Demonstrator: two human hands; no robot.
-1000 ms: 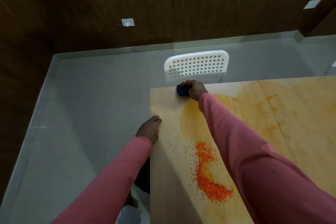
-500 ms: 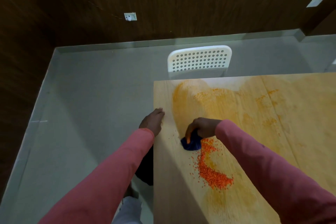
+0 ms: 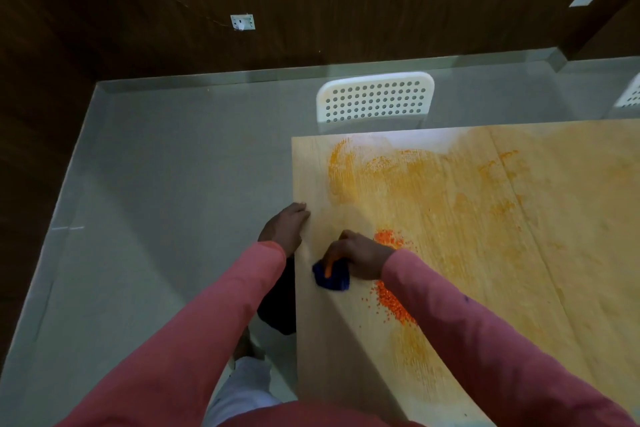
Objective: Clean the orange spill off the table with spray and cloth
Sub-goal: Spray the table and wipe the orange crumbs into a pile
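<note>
A light wooden table point(image 3: 571, 253) carries orange smears point(image 3: 367, 170) across its far left part and a pile of orange grains point(image 3: 393, 303) near its left edge. My right hand point(image 3: 360, 255) presses a dark blue cloth point(image 3: 330, 277) flat on the table, just left of the grains, with an orange-stained thumb on top of it. My left hand point(image 3: 285, 227) rests on the table's left edge, fingers curled over it, holding nothing else. My right sleeve hides part of the grain pile. No spray bottle is in view.
A white perforated chair point(image 3: 374, 99) stands pushed against the table's far edge; part of a second one point(image 3: 630, 95) shows at the far right. Grey floor point(image 3: 156, 201) lies to the left, dark wood walls behind. My legs stand by the table's left edge.
My right hand has dragged the blue cloth from the table's far edge back toward me, down to the left of the grain pile. My left hand has stayed on the table edge.
</note>
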